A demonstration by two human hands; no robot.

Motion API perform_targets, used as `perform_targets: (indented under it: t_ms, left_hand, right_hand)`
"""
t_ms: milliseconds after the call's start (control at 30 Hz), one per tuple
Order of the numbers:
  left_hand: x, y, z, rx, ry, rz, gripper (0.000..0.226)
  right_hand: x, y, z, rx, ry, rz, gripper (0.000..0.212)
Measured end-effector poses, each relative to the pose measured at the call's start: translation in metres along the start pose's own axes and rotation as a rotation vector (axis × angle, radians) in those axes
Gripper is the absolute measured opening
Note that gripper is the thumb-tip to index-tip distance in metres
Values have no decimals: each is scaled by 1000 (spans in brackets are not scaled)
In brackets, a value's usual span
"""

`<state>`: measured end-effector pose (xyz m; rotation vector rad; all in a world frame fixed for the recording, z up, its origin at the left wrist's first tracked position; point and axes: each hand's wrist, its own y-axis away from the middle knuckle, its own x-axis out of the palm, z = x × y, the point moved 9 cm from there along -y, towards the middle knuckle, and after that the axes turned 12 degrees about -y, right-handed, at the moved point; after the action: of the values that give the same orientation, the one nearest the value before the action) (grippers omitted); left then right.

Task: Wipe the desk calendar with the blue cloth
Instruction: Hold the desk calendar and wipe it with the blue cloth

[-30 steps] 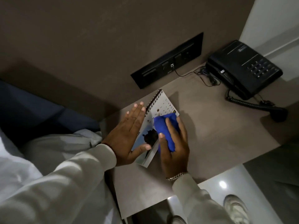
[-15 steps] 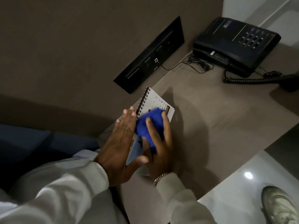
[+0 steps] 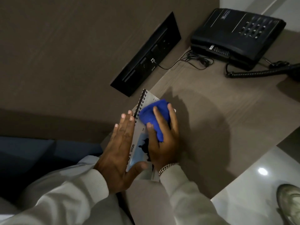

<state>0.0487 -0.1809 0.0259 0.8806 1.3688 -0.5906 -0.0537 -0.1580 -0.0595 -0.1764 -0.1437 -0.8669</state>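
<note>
A spiral-bound desk calendar stands on the brown desk near its left end, its printed face showing a blue picture and "2026". My left hand lies flat against the calendar's left side, fingers straight, thumb hooked under its lower edge. My right hand presses a bunched blue cloth onto the upper part of the calendar's face, just right of the black wire binding. The cloth and hand cover most of the date grid.
A black telephone sits at the desk's far right, its coiled cord trailing right. A black socket panel is set in the wall behind, with a thin cable. Glossy floor and a shoe show at lower right.
My right hand has slid the blue cloth up the calendar's face toward the binding's top. My left hand kept bracing the calendar. The camera tilted, shifting the view.
</note>
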Motion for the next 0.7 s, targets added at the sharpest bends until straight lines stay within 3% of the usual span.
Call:
perform_targets:
  t_ms: [100, 300, 500, 633, 700]
  left_hand:
    - [0, -1, 0, -7, 10, 7, 100]
    - [-1, 0, 1, -16, -10, 1, 100]
    - [0, 0, 0, 3, -48, -10, 99]
    - [-1, 0, 0, -8, -64, -27, 98]
    - [-1, 1, 0, 1, -85, -30, 98]
  right_hand:
    - [-12, 12, -16, 123, 7, -37, 44]
    - [-1, 50, 1, 17, -2, 99, 47]
    - [-8, -14, -7, 54, -52, -74, 42]
    - [-16, 23, -21, 142, 63, 46, 46]
    - [-12, 42, -14, 109, 10, 94, 46]
